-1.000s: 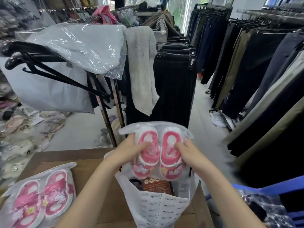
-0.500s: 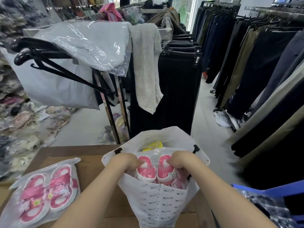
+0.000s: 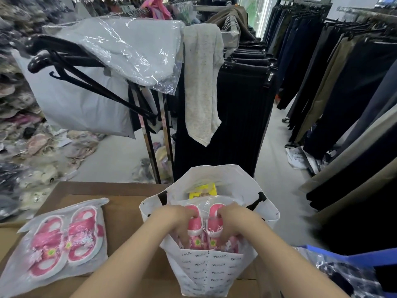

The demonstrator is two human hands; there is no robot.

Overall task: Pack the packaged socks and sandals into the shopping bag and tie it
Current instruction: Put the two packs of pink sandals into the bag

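A white shopping bag (image 3: 206, 274) with black handles stands open on the cardboard surface in front of me. Inside its mouth sits a clear packet of pink sandals (image 3: 205, 227). My left hand (image 3: 171, 220) grips the packet's left side and my right hand (image 3: 235, 220) grips its right side, fingers curled over the top, both hands partly inside the bag. A yellow packet (image 3: 203, 189) shows deeper in the bag behind the sandals. A second packet of pink sandals (image 3: 62, 239) lies flat on the surface to the left.
The brown cardboard surface (image 3: 124, 211) runs under the bag. A clothes rack with black hangers (image 3: 90, 82), plastic-wrapped garments and dark trousers stands just beyond. More trousers hang along the right. A blue bag (image 3: 354, 274) sits at lower right. Packaged goods pile up at left.
Both hands brought the sandal packet down from above the bag into its mouth, then pushed it a little deeper. The second packet has stayed in place.
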